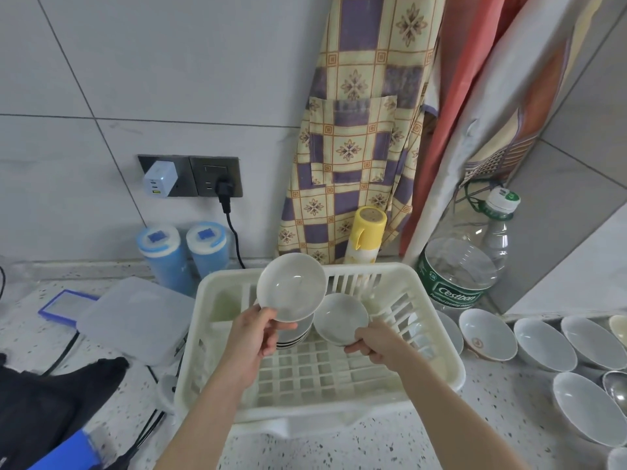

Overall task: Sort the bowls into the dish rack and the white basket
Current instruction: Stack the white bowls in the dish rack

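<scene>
A white slatted basket (437,354) stands on the speckled counter in the middle of the view. My left hand (252,337) grips a small white bowl (291,286) by its lower rim and holds it tilted above the basket's back left. My right hand (378,344) pinches a second, smaller white bowl (339,317) just to the right of the first. Under the left bowl a stack of white bowls (295,335) sits inside the basket, mostly hidden. Several more white bowls (543,344) lie on the counter to the right.
A large clear water bottle (461,269) and a yellow can (366,232) stand behind the basket. Two blue-lidded canisters (183,252) and a translucent lidded box (135,317) sit to the left. Dark cloth (40,401) and cables lie at the front left. Aprons hang on the wall.
</scene>
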